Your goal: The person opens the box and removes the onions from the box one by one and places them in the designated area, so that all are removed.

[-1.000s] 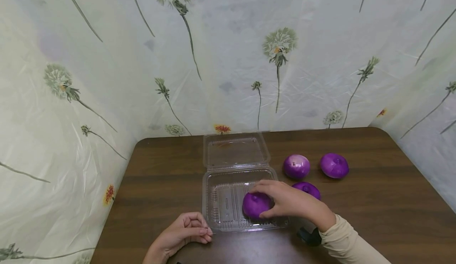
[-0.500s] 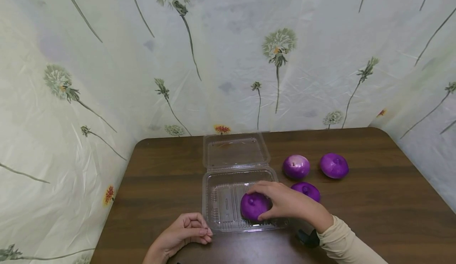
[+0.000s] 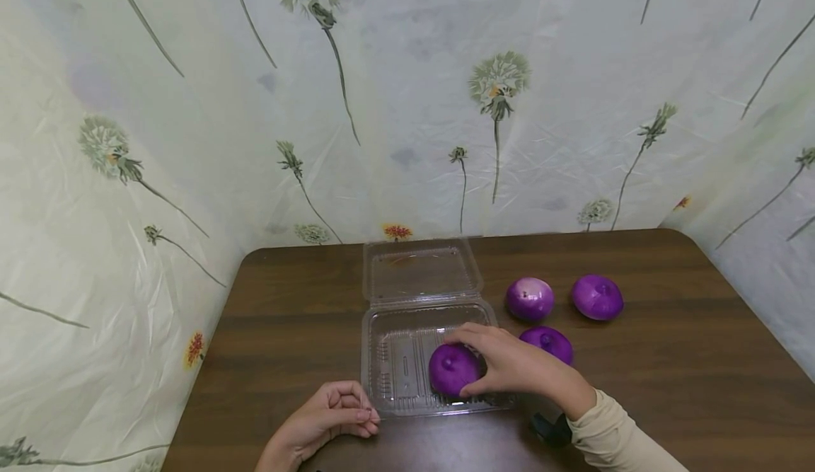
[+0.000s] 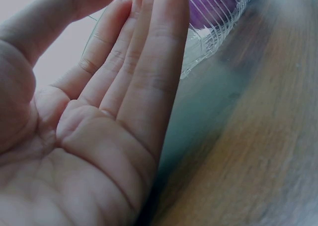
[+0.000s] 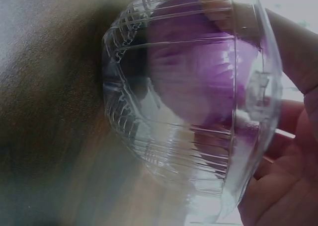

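A clear plastic clamshell container point(image 3: 397, 405) lies on the table with its lid point(image 3: 420, 272) folded back. Inside its right part is a purple onion point(image 3: 453, 371), and my right hand point(image 3: 509, 362) grips it with the thumb at the near side and fingers at the far side. Through the container's ribbed wall, the right wrist view shows the same onion point(image 5: 198, 72). My left hand point(image 3: 334, 415) pinches the container's near left corner between thumb and fingers. The left wrist view shows this hand's palm point(image 4: 104, 131), but its fingertips are partly cut off.
Right of the container sit three more purple onions: one with a pale top point(image 3: 530, 298), another farther right point(image 3: 597, 297), and a third point(image 3: 549, 344) partly behind my right forearm. A dark object point(image 3: 550, 429) shows beneath my right wrist. A flower-patterned sheet point(image 3: 407, 104) hangs behind the brown table point(image 3: 668, 359).
The gripped onion has shifted slightly left inside the container and turned a little, its stem end now facing more toward the camera. My left hand stays at the corner.
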### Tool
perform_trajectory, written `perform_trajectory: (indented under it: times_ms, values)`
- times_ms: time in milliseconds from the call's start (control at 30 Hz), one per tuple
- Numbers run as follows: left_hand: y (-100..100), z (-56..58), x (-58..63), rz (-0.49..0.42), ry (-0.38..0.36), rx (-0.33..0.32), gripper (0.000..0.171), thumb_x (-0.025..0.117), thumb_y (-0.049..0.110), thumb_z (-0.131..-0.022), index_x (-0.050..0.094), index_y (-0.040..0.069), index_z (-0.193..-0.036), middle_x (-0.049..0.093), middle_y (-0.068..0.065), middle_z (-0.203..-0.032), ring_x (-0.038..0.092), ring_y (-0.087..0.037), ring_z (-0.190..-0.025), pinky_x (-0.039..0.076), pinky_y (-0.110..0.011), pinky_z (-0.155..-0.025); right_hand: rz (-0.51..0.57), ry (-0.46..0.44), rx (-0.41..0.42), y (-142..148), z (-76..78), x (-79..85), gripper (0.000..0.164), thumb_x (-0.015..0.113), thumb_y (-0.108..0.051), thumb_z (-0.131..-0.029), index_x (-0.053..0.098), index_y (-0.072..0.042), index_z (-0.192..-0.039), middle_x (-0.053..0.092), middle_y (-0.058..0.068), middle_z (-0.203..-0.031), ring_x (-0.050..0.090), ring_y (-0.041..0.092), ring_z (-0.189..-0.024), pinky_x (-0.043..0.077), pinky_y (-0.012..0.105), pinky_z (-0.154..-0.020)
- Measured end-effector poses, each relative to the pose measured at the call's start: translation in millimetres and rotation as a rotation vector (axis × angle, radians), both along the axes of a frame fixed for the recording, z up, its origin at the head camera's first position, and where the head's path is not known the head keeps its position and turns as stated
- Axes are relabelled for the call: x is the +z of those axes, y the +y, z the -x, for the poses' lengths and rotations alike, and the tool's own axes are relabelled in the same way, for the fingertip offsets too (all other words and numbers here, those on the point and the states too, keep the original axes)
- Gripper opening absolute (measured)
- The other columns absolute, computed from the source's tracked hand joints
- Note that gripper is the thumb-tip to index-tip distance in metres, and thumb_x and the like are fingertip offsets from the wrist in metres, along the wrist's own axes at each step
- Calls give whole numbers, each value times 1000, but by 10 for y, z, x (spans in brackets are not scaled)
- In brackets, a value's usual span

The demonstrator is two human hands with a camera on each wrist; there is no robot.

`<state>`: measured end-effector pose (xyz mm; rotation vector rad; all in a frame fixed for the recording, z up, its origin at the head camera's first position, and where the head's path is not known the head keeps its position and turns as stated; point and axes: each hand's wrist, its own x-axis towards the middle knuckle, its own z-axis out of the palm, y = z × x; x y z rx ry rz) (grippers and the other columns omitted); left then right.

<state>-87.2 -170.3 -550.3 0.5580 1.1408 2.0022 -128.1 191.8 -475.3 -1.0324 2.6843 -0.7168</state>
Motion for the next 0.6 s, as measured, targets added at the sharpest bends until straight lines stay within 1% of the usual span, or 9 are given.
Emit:
perform_trajectory:
  times_ms: [233,400,600]
  values:
    - [-3,7,0,10,-11,-2,24,49,-8,-103,67,6,-111,79,-7,-110,77,-15,-100,64,-28,-88,21,2,-11,4,-1,-12,74,92,-39,-74,62,-14,-137,64,-2,-132,66,18,-116,59,41,-97]
    - [-6,7,3,22,-22,-2,23,50,-7,-103,67,7,-110,79,-7,-109,77,-14,-99,64,-28,-88,52,36,-19,14,-1,-23,74,92,-39,-74,64,-13,-136,64,-2,-130,66,19,-115,59,42,-96]
    - [-3,5,-5,4,-11,-7,24,49,-8,-103,67,7,-111,79,-8,-111,77,-15,-100,64,-29,-88,99,57,-26,44,-6,-34,75,92,-36,-76,62,-9,-139,67,4,-134,67,25,-119,59,44,-99]
